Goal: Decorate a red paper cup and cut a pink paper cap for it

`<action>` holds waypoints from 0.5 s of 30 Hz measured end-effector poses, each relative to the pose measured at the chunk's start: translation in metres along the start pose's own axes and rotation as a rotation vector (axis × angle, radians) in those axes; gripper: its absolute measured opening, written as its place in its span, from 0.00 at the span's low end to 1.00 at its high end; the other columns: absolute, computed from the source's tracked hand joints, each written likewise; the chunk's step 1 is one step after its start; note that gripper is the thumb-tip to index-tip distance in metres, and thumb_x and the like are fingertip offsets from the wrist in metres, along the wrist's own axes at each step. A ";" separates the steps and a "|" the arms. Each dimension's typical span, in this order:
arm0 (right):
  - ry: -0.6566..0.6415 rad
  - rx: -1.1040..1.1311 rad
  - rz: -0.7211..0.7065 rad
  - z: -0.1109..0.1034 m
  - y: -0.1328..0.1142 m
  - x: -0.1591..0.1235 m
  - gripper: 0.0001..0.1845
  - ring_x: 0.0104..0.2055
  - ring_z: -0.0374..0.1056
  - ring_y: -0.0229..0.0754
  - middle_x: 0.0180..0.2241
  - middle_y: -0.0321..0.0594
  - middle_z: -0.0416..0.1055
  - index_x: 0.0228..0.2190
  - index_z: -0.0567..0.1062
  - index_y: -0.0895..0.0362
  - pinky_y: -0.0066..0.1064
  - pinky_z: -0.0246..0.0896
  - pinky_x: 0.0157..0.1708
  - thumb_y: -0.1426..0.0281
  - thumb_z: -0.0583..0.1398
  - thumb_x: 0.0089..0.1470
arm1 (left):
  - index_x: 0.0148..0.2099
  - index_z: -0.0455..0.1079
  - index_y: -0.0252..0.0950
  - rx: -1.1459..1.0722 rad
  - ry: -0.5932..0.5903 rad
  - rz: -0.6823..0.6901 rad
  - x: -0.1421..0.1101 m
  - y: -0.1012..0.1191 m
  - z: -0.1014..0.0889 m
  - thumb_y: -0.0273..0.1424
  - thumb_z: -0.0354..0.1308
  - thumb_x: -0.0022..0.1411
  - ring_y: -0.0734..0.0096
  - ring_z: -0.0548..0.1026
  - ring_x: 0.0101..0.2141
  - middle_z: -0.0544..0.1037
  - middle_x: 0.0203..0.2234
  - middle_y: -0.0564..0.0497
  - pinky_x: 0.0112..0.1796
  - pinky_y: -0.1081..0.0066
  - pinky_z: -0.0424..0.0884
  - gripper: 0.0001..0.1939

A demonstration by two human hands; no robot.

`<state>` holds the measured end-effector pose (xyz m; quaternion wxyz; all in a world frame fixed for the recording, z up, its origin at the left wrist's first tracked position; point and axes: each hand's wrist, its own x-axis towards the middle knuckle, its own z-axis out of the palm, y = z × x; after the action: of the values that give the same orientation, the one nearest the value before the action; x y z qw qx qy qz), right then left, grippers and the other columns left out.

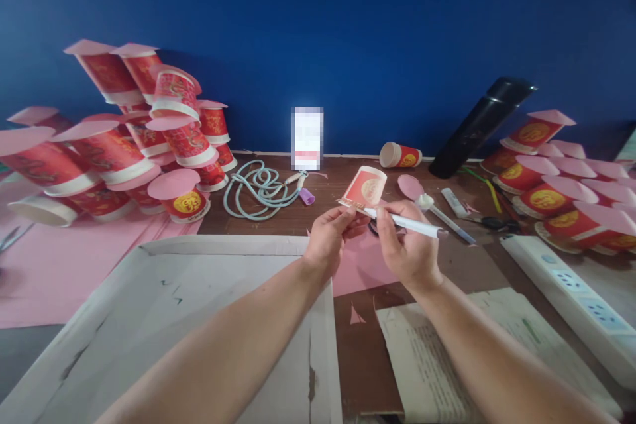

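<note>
My left hand [328, 238] is closed on the lower edge of a red paper cup [365, 187] with a gold round emblem. The cup is tilted, in front of me above the table. In my closed right hand [412, 252] is a slim white tube [417, 225], its narrow end pointing left at the cup's near edge. Whether the tip touches the cup I cannot tell. Beneath my hands lies a pink paper sheet [365, 265], partly hidden. A pink paper disc [410, 187] lies just behind my right hand.
Stacked red cups with pink paper tops [183, 142] stand left; more [556, 195] stand right. A white tray [119, 324] fills the front left. Around the table are a coiled cable [258, 192], a lit phone [307, 139], a black bottle [479, 126] and a power strip [571, 291].
</note>
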<state>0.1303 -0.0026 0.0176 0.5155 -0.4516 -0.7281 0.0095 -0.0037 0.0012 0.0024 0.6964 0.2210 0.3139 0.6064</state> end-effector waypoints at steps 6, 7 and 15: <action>0.049 -0.027 0.002 0.000 0.003 0.000 0.04 0.33 0.71 0.42 0.31 0.40 0.74 0.33 0.72 0.56 0.34 0.64 0.32 0.68 0.58 0.57 | 0.31 0.75 0.32 -0.051 0.042 -0.029 0.002 0.000 -0.002 0.29 0.65 0.52 0.71 0.78 0.31 0.80 0.28 0.47 0.36 0.72 0.70 0.05; 0.032 -0.025 -0.003 0.000 0.003 0.000 0.04 0.32 0.70 0.42 0.30 0.39 0.73 0.33 0.72 0.56 0.34 0.64 0.32 0.68 0.58 0.57 | 0.31 0.75 0.31 -0.054 0.038 -0.030 0.002 0.001 -0.002 0.28 0.65 0.52 0.71 0.78 0.31 0.80 0.28 0.47 0.36 0.72 0.70 0.05; 0.027 -0.058 0.010 0.001 0.000 0.000 0.06 0.30 0.69 0.41 0.29 0.38 0.73 0.33 0.72 0.56 0.33 0.63 0.31 0.67 0.57 0.58 | 0.31 0.75 0.31 -0.040 0.030 -0.036 0.000 0.002 -0.001 0.29 0.64 0.53 0.69 0.79 0.32 0.80 0.29 0.46 0.38 0.70 0.71 0.05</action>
<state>0.1297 -0.0020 0.0174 0.5121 -0.4699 -0.7188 -0.0152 -0.0052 0.0014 0.0032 0.7067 0.1921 0.3162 0.6031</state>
